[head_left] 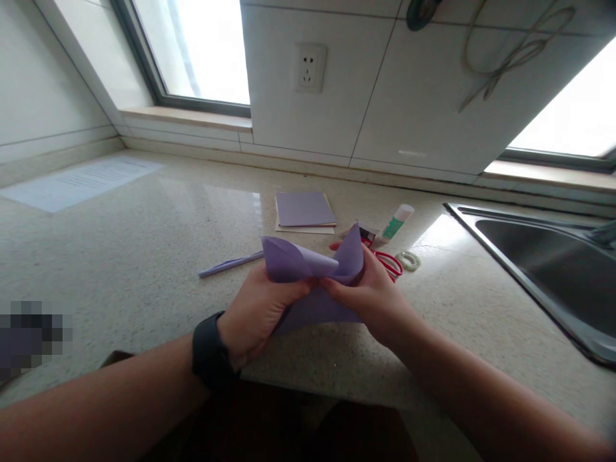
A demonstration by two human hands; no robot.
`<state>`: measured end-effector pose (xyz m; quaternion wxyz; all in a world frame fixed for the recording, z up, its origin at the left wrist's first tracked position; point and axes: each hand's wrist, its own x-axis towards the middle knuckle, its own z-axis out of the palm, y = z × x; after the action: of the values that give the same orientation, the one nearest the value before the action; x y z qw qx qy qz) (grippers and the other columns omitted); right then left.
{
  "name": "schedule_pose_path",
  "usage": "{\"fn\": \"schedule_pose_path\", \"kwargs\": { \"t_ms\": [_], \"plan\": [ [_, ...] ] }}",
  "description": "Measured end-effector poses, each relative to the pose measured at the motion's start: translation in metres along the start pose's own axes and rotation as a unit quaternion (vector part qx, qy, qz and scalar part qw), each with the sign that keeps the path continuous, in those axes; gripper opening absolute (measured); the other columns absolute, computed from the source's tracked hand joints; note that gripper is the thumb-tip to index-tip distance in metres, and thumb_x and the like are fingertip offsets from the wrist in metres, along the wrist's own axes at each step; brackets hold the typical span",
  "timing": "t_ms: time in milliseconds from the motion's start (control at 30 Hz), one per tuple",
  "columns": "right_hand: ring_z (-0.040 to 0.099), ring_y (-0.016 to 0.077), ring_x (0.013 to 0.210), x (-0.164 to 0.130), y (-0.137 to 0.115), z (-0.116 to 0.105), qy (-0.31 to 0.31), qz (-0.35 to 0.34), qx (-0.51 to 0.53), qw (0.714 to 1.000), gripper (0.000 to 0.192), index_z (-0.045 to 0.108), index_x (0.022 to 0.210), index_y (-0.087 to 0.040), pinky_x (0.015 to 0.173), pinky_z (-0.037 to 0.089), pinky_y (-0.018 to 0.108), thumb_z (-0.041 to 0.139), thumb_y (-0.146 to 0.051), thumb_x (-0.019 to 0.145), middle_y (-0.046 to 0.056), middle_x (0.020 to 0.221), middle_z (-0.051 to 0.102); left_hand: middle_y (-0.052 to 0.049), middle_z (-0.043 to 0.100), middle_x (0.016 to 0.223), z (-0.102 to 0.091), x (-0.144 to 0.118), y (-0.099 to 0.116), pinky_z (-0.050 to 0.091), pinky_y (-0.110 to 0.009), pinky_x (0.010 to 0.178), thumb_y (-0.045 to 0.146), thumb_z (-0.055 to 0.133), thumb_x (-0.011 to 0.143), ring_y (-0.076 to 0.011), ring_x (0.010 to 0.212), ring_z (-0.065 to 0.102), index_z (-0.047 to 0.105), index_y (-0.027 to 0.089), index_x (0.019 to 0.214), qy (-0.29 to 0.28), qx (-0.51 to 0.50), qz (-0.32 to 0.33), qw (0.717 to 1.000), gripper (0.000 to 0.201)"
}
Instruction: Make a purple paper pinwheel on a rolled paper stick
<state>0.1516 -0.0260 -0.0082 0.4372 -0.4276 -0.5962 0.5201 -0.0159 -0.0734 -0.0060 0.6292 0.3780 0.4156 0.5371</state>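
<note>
A sheet of purple paper point(308, 260) is curled between my two hands above the counter's front part, its corners standing up and its lower part hanging below. My left hand point(267, 301), with a dark watch on the wrist, grips it from the left, thumb on top. From the right my right hand point(370, 292) pinches it, the thumb close to the left one. Left of the paper lies a thin rolled purple paper stick point(230, 264). Behind my right hand, partly hidden, are red-handled scissors point(389, 264).
A stack of coloured paper point(305, 210) lies behind my hands. A glue stick point(397, 222) and a small pale ring-shaped coil point(409, 260) are to the right, near the metal sink point(543, 269). A printed sheet point(81, 181) lies at the far left of the counter point(183, 212).
</note>
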Motion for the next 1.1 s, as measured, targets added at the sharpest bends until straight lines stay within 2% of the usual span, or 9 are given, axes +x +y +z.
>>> {"fn": "schedule_pose_path", "kwargs": {
  "t_ms": [300, 467, 700, 867, 1000, 1100],
  "plan": [
    [0.060, 0.0176, 0.073, 0.000, 0.000, -0.005, 0.014, 0.019, 0.009, 1.000, 0.053, 0.056, 0.105, -0.023, 0.063, 0.048, 0.030, 0.085, -0.032, 0.061, 0.001, 0.086, 0.065, -0.011, 0.077, 0.113, -0.005, 0.002, -0.009, 0.050, -0.045, 0.101, 0.022, 0.079, 0.081, -0.0281, 0.104, 0.070, 0.076, 0.016, 0.113, -0.006, 0.000, 0.017, 1.000, 0.033],
    [0.062, 0.0184, 0.075, 0.000, -0.001, -0.007, 0.000, 0.029, 0.025, 0.999, 0.049, 0.058, 0.102, -0.024, 0.065, 0.049, 0.031, 0.086, -0.033, 0.063, 0.001, 0.087, 0.067, -0.009, 0.077, 0.111, -0.005, 0.000, -0.010, 0.049, -0.045, 0.102, 0.020, 0.078, 0.082, -0.0255, 0.101, 0.069, 0.076, 0.018, 0.114, -0.005, -0.015, 0.022, 1.000, 0.032],
    [0.062, 0.0186, 0.074, -0.001, -0.005, -0.005, -0.005, 0.045, 0.033, 0.998, 0.047, 0.060, 0.100, -0.023, 0.066, 0.049, 0.032, 0.086, -0.032, 0.062, 0.001, 0.085, 0.068, -0.008, 0.078, 0.106, -0.003, 0.001, -0.009, 0.050, -0.043, 0.099, 0.022, 0.082, 0.079, -0.0244, 0.097, 0.069, 0.077, 0.016, 0.108, 0.006, -0.018, 0.019, 1.000, 0.031],
    [0.063, 0.0187, 0.074, -0.002, -0.009, -0.012, 0.008, 0.051, 0.065, 0.997, 0.051, 0.060, 0.101, -0.023, 0.066, 0.051, 0.032, 0.089, -0.033, 0.061, 0.001, 0.086, 0.070, -0.006, 0.079, 0.103, 0.000, 0.001, -0.007, 0.053, -0.035, 0.092, 0.022, 0.083, 0.079, -0.0199, 0.093, 0.071, 0.077, 0.018, 0.109, -0.010, -0.040, 0.009, 0.999, 0.031],
    [0.065, 0.0192, 0.075, 0.001, -0.008, -0.019, 0.025, 0.050, 0.081, 0.995, 0.053, 0.061, 0.105, -0.024, 0.067, 0.052, 0.033, 0.091, -0.033, 0.062, 0.002, 0.087, 0.071, -0.003, 0.079, 0.097, 0.002, 0.000, -0.004, 0.055, -0.029, 0.086, 0.025, 0.082, 0.082, -0.0161, 0.088, 0.070, 0.077, 0.020, 0.106, -0.033, -0.045, 0.026, 0.998, 0.025],
    [0.066, 0.0202, 0.077, 0.002, -0.006, -0.021, 0.024, 0.062, 0.085, 0.994, 0.054, 0.062, 0.106, -0.024, 0.068, 0.052, 0.033, 0.091, -0.035, 0.063, 0.003, 0.089, 0.072, -0.001, 0.077, 0.090, 0.001, 0.002, -0.004, 0.055, -0.024, 0.078, 0.030, 0.077, 0.087, -0.0127, 0.079, 0.069, 0.077, 0.021, 0.102, -0.014, -0.049, 0.053, 0.997, 0.017]
  ]
}}
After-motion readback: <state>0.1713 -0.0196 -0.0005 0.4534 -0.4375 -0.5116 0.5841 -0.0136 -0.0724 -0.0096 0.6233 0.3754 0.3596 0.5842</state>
